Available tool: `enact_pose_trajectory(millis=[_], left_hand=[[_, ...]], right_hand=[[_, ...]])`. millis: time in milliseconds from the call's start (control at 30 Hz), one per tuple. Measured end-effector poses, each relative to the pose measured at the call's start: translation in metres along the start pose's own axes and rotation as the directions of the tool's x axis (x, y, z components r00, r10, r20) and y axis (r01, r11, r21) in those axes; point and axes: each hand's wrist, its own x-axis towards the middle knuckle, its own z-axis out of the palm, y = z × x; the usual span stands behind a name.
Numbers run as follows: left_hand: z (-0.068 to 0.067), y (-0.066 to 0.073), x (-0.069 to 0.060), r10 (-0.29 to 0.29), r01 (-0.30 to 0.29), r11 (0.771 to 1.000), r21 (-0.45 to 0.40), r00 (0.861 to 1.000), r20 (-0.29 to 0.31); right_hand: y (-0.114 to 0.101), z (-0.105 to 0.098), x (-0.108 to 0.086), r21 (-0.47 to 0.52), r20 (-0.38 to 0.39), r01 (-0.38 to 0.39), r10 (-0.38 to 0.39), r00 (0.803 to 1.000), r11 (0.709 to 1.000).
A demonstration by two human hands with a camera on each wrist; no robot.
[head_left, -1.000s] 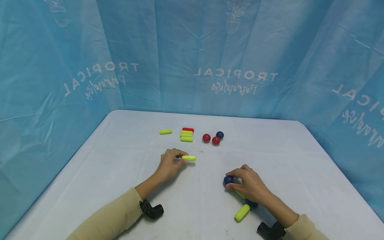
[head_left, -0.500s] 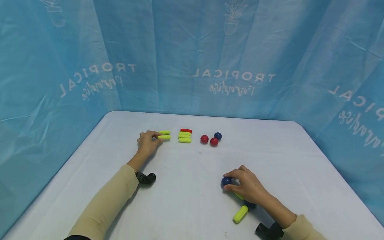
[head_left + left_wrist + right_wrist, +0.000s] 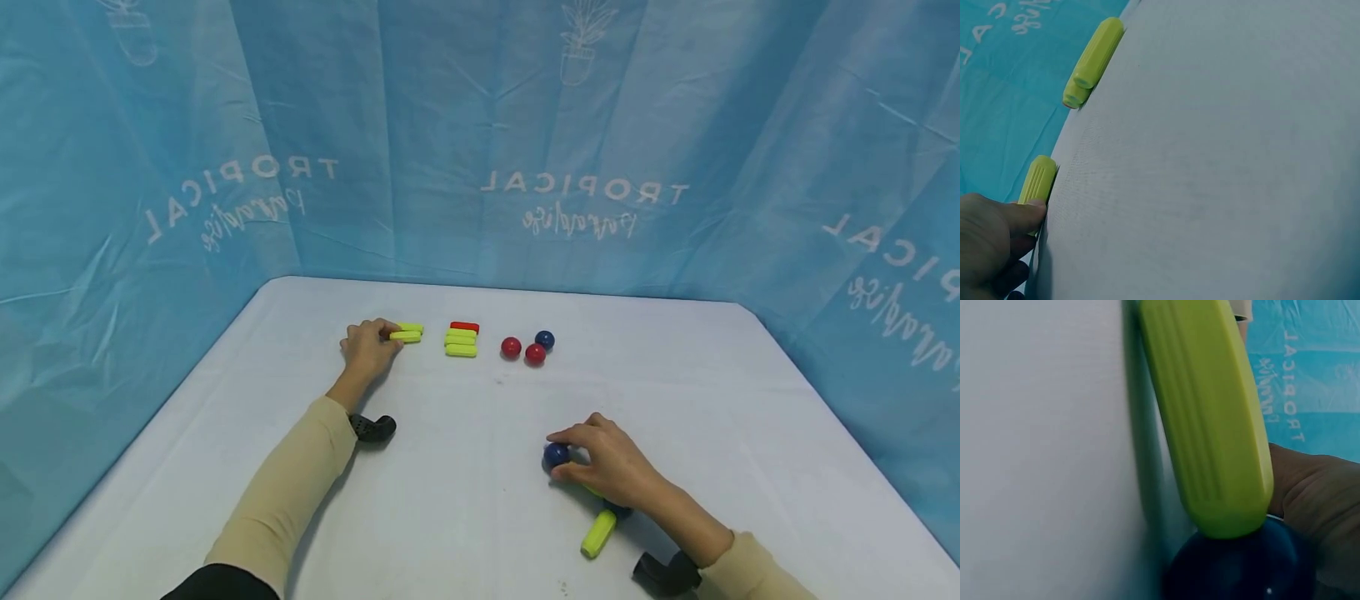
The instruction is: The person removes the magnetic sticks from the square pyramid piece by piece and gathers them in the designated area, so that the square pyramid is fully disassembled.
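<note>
My left hand [image 3: 367, 348] pinches a yellow-green rod [image 3: 406, 337] at the far left of the table, close alongside another yellow-green rod [image 3: 412, 327]. In the left wrist view, the thumb lies along the ribbed rod [image 3: 1040, 176]. At the front right, my right hand [image 3: 617, 463] holds a blue ball [image 3: 556, 454] between thumb and fingers. A yellow-green rod, partly hidden by that hand, runs from this ball toward a second blue ball [image 3: 618, 507]. Another yellow-green rod [image 3: 598, 534] extends from there; the right wrist view shows a rod [image 3: 1210, 419] touching a dark blue ball [image 3: 1241, 565].
Several rods lie side by side at the back, yellow-green ones [image 3: 461, 351] in front of a red rod [image 3: 465, 327]. To their right sit two red balls [image 3: 511, 347] and a blue ball [image 3: 544, 340]. A blue curtain [image 3: 480, 150] stands behind the white table [image 3: 450, 467].
My left hand has carried its rod from mid-table to the far left, beside the lone rod there. My right hand has shifted slightly left with the blue ball.
</note>
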Motion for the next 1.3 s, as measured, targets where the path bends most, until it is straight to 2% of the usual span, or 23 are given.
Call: enact_pose_trajectory(millis=[267, 467, 667, 800, 933, 1067, 1167, 1233, 1300], left_hand=[[0.001, 0.001, 0.000, -0.015, 0.015, 1.000, 0.012, 1.000, 0.006], [0.000, -0.002, -0.001, -0.027, 0.027, 0.999, 0.020, 1.000, -0.003], [0.000, -0.003, -0.001, -0.021, 0.021, 1.000, 0.011, 1.000, 0.003], [0.001, -0.004, -0.001, -0.012, 0.012, 1.000, -0.002, 1.000, 0.013], [0.002, -0.004, -0.002, 0.000, 0.000, 1.000, -0.008, 1.000, 0.014], [0.001, -0.003, -0.003, 0.011, -0.011, 1.000, -0.009, 1.000, 0.002], [-0.001, 0.007, -0.012, 0.047, -0.048, 0.998, -0.046, 0.999, -0.024], [-0.003, 0.020, -0.026, 0.098, -0.100, 0.989, -0.105, 0.995, -0.029], [-0.004, 0.038, -0.046, 0.166, -0.164, 0.969, -0.183, 0.986, 0.000]], right_hand=[[0.007, -0.007, -0.026, -0.074, -0.059, -0.066, 0.062, 0.996, 0.995], [0.009, -0.008, -0.041, -0.095, -0.085, -0.060, 0.052, 0.995, 0.994], [0.011, -0.004, -0.036, -0.056, -0.096, 0.007, -0.013, 0.995, 0.998], [0.012, -0.001, -0.027, 0.008, -0.051, 0.061, -0.061, 0.997, 0.998], [0.009, 0.002, -0.017, 0.057, -0.005, 0.082, -0.082, 0.997, 0.995], [0.005, 0.006, -0.010, 0.083, -0.001, 0.109, -0.109, 0.994, 0.991], [0.003, 0.007, -0.007, 0.092, -0.002, 0.132, -0.133, 0.991, 0.987], [0.002, 0.007, -0.006, 0.089, -0.002, 0.140, -0.140, 0.990, 0.986], [0.000, 0.006, -0.005, 0.084, 0.000, 0.130, -0.131, 0.991, 0.988]])
